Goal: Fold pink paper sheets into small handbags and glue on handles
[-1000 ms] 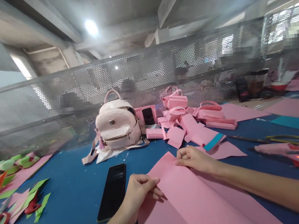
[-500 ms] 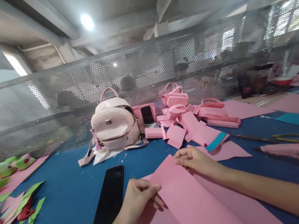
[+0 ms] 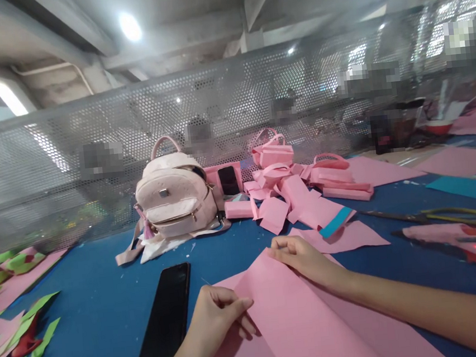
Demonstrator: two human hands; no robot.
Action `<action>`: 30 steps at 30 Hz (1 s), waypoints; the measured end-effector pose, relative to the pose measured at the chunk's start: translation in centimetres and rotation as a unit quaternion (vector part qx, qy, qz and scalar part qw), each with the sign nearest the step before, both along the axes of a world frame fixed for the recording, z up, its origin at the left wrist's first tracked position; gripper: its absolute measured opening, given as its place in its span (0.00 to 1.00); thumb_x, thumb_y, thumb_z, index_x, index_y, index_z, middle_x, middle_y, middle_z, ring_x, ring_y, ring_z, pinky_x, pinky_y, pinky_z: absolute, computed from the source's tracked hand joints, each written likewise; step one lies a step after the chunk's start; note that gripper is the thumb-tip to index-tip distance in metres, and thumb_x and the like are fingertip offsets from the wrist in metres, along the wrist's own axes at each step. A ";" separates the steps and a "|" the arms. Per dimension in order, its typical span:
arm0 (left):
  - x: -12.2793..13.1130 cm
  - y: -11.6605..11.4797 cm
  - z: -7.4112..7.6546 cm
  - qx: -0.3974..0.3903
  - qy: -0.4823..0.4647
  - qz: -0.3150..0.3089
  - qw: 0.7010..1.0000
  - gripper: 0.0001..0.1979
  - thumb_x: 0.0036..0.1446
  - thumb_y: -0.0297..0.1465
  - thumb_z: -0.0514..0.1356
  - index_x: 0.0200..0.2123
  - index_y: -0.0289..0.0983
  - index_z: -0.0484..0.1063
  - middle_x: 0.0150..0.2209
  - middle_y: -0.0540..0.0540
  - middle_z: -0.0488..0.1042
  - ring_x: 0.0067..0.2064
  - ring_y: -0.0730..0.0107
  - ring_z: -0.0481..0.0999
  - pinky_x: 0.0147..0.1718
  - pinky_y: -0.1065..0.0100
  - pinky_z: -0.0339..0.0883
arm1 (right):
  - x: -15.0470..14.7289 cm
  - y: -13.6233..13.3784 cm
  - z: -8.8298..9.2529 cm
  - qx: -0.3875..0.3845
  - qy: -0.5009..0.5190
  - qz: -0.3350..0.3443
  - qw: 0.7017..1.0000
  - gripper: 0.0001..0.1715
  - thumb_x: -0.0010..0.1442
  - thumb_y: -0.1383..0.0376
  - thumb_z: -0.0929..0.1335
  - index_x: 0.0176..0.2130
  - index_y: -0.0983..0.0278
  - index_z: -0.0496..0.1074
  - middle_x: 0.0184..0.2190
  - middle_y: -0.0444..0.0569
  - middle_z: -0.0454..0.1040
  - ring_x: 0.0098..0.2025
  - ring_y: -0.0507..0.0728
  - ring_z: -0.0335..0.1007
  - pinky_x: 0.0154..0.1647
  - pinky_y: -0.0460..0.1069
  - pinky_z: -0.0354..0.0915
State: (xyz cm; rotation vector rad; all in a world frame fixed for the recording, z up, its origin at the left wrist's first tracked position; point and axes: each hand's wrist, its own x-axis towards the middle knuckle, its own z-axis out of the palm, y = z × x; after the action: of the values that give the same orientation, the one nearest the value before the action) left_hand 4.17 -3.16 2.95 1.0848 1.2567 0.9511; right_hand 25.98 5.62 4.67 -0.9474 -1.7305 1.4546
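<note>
A large sheet of pink paper (image 3: 306, 318) is folded over, its top flap raised at an angle above the layer beneath. My left hand (image 3: 224, 317) pinches the flap's left edge between thumb and fingers. At the upper corner, my right hand (image 3: 298, 254) grips the paper with curled fingers, and its fingertips are partly hidden. A black smartphone (image 3: 164, 314) lies flat on the blue table (image 3: 94, 304), just left of my left hand. Beyond my right hand lies a pink paper offcut (image 3: 353, 237).
A pale backpack (image 3: 176, 195) stands at the back beside a second phone (image 3: 228, 180). Pink paper pieces and small paper bags (image 3: 278, 155) are heaped behind my hands. At right lie scissors (image 3: 431, 216) and a pink glue gun (image 3: 449, 236); green paper strips (image 3: 46, 345) lie left. A perforated metal screen (image 3: 215, 113) runs behind.
The view has turned slightly right, so the things on the table appear further left. Both hands keep hold of the pink paper, with its upper corner bent a little more.
</note>
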 end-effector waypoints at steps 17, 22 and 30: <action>0.0 0.3 0.4 -0.030 0.003 -0.032 0.999 0.29 0.36 0.54 0.75 0.14 0.34 0.73 0.16 0.39 0.77 0.14 0.74 0.71 0.17 0.74 0.65 | -0.1 -0.3 -0.4 -0.024 0.023 0.025 0.999 0.34 0.60 0.39 0.69 0.24 0.58 0.50 0.16 0.31 0.43 0.16 0.46 0.34 0.15 0.45 0.36; 0.0 0.4 0.4 -0.031 -0.009 -0.030 0.999 0.28 0.36 0.53 0.75 0.14 0.34 0.74 0.16 0.40 0.77 0.15 0.72 0.72 0.18 0.74 0.66 | 0.0 -0.4 -0.3 0.015 0.025 0.003 1.000 0.39 0.57 0.39 0.71 0.23 0.58 0.46 0.21 0.34 0.40 0.20 0.47 0.34 0.18 0.46 0.36; -1.4 0.5 -0.2 -0.017 -0.037 0.007 0.999 0.27 0.42 0.51 0.75 0.16 0.33 0.74 0.17 0.42 0.78 0.17 0.72 0.75 0.18 0.75 0.65 | 0.4 -0.7 -0.9 0.039 -0.014 0.023 0.999 0.37 0.61 0.36 0.66 0.23 0.59 0.49 0.20 0.35 0.45 0.20 0.48 0.41 0.20 0.48 0.40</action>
State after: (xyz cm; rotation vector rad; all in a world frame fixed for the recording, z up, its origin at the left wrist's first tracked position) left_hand 2.75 -2.64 2.77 1.0061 1.2167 0.9693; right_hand 26.38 4.96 3.79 -0.8961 -1.8271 1.3978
